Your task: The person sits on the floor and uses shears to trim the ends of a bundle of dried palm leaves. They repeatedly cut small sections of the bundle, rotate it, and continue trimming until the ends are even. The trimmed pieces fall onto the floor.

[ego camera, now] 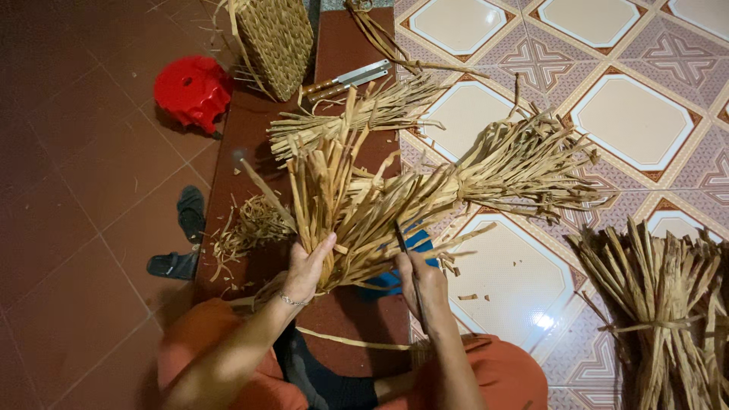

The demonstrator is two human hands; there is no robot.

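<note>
Head view, going from the left: a red plastic stool [193,89] and a dark sandal [182,239] lie on the brown floor [68,197], well off to the left of the left hand [307,267]. That hand is closed around the gathered base of a fan of dried straw strips [342,205], thumb up against the stalks, a thin bracelet at the wrist. The bunch rises upward and to the right from the grip. Just beside it, the right hand [422,282] is shut on a thin dark tool [407,269], pinched like a pen, its tip touching the strips near the base. To work well here, I judge the left grip should stay firm at the base while the tool parts one strip at a time. Further right, a tied straw bundle [668,319] stands on the patterned tile floor [638,121]; beyond the hands lie a woven panel [275,42] and two metal-handled blades [348,80].
</note>
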